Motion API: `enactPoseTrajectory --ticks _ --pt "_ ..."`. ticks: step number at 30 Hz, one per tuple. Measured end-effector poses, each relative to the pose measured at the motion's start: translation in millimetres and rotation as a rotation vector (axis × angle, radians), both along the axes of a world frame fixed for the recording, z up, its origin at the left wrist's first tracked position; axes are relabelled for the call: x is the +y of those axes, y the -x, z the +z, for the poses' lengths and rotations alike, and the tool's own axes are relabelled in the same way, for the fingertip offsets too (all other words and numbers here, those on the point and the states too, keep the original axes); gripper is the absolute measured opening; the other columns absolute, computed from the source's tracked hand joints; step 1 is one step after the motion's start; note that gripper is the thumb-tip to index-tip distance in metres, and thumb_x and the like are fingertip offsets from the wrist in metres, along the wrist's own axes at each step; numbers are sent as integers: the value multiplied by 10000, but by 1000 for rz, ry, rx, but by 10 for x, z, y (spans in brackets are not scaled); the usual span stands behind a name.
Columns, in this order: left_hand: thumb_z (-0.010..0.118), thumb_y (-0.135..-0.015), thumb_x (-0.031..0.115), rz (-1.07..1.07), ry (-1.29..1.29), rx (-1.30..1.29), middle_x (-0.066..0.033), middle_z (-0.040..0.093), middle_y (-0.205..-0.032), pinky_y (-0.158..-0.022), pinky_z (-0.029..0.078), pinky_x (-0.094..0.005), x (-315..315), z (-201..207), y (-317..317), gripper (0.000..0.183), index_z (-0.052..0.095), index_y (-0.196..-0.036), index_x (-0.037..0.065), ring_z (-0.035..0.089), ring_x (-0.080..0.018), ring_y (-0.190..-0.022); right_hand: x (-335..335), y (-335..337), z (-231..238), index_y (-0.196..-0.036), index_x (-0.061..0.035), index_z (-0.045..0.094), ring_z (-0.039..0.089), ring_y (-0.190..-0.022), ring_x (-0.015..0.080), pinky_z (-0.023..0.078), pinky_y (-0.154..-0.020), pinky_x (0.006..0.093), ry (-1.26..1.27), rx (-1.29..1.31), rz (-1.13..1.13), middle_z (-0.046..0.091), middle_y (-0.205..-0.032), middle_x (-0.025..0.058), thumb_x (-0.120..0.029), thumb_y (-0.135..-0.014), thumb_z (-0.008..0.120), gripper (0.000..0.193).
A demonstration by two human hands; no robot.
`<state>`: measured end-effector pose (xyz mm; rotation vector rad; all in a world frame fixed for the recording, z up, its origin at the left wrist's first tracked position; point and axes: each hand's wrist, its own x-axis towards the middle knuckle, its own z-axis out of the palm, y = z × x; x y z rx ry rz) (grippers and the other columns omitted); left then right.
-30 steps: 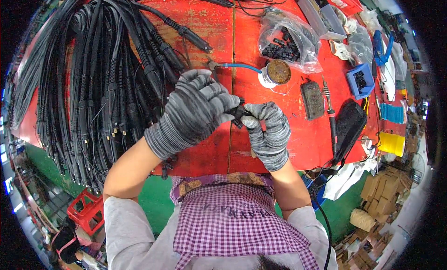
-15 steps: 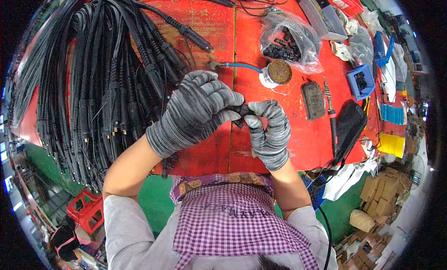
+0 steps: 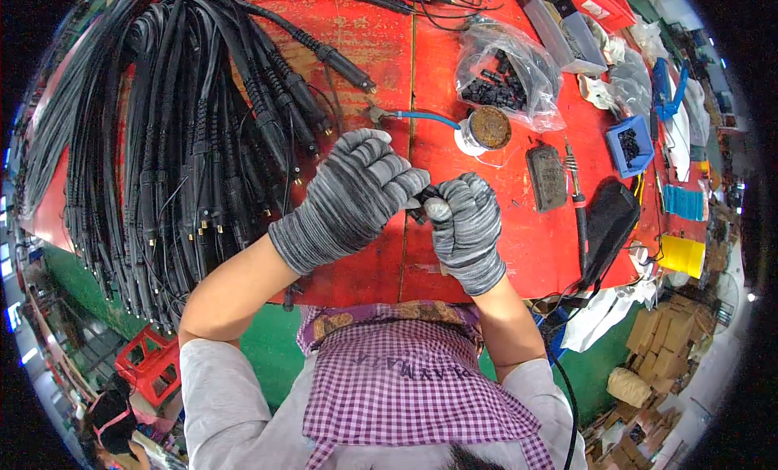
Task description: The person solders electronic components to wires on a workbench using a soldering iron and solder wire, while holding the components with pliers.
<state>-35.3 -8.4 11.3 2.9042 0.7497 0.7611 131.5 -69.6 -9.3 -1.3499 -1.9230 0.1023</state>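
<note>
Both hands wear grey striped gloves and meet over the near part of the red table (image 3: 348, 279). Between their fingertips is a small black plastic connector piece (image 3: 427, 193), mostly covered by the fingers. My left hand (image 3: 348, 198) is closed, pinching its left end. My right hand (image 3: 468, 231) is curled, with the thumb pressed against its right end. A short dark bit (image 3: 416, 215) pokes out below the fingertips; I cannot make out whether it belongs to the same piece. To the left of my left hand hangs a thick bundle of black cables (image 3: 194, 138) with connector ends.
Blue-handled cutters (image 3: 421, 115) lie beyond my hands, beside a solder spool (image 3: 468, 138) and a round tin (image 3: 491, 128). A clear bag of black parts (image 3: 506, 81) sits behind. Rightward are a dark block (image 3: 547, 177), a soldering iron (image 3: 579, 219) and a blue bin (image 3: 630, 144).
My left hand has shifted slightly right and its fingers have curled tighter. My right fingers have folded in, so less of the black connector piece shows.
</note>
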Motion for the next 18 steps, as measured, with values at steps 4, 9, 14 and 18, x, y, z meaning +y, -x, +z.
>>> enactPoseTrajectory --ticks 4,9,14,18 --pt "565 -695 321 40 197 -74 -30 546 -836 -872 337 -363 46 106 -4 316 575 -949 134 510 -185 -835 -16 -43 -51 -760 -54 516 445 -568 285 352 -519 392 -16 -14 -18 452 -620 105 -239 -732 573 195" --pt "608 -666 289 -73 257 75 -19 562 -805 -921 321 -372 111 59 102 340 586 -966 131 532 -180 -785 -3 -27 -24 -796 -62 520 443 -565 276 352 -511 389 -77 -75 -39 442 -625 100 -263 -736 571 216" --pt "607 -614 257 22 -128 -22 13 549 -715 -912 349 -379 51 34 89 282 622 -877 156 530 -144 -720 -1 -19 -52 -796 -66 522 446 -570 278 357 -514 383 -61 -4 -36 444 -620 101 -235 -725 586 194" --pt "615 -617 265 55 -85 12 7 542 -715 -905 350 -368 41 30 97 308 615 -904 155 528 -158 -740 1 -16 -60 -778 -69 520 446 -570 279 356 -512 381 -43 -31 -46 451 -623 101 -232 -717 595 190"
